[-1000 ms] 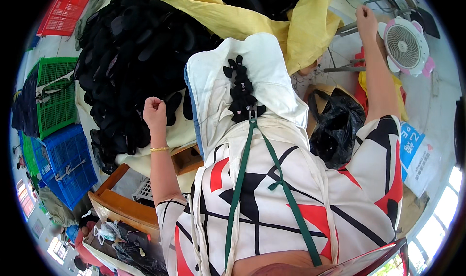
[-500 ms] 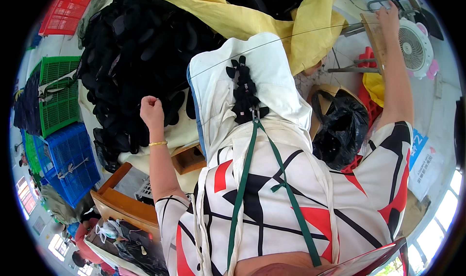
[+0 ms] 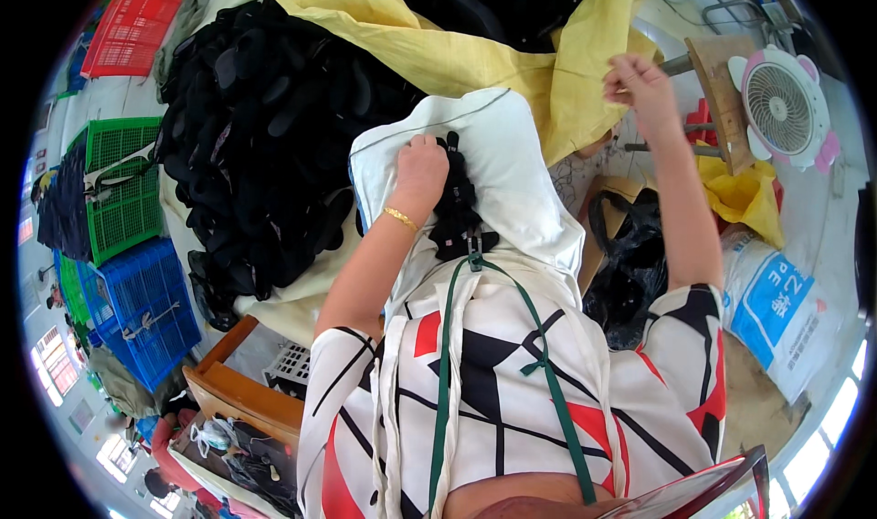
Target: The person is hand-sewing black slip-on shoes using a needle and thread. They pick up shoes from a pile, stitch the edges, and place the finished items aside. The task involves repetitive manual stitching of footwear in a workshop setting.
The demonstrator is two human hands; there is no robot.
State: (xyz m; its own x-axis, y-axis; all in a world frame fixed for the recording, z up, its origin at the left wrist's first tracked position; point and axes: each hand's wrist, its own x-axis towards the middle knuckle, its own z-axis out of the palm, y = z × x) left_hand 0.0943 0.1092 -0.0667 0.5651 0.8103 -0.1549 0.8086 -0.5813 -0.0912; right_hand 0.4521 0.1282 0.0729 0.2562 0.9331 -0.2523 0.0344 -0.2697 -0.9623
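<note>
So, taking the white cloth (image 3: pixel 525 199) on my lap as the landmark: my left hand (image 3: pixel 421 167) is over its far half, a bit left of centre, fingers curled in and back of the hand up. The fingertips are tucked out of sight, so I can't tell if they're pinching anything. My right hand (image 3: pixel 639 90) is up in the air past the cloth's far right side, fingers bent loosely toward the thumb. Can't tell if there's something between those either.

The bundle of black pieces (image 3: pixel 457 199) lies down the middle of the cloth, right beside my left hand and well apart from the right one. Its near end sits by a metal clip (image 3: pixel 475 254) on my green strap (image 3: pixel 444 373). A thin dark thread (image 3: pixel 474 109) runs across the cloth's far end; no clue where its ends go.

Further out, a big heap of black pieces (image 3: pixel 265 135) is left of the cloth, a yellow sheet (image 3: pixel 585 90) is beyond its far edge, and a black plastic bag (image 3: pixel 630 277) is just right of it. Way off right of the cloth there's a fan (image 3: pixel 777 100).
</note>
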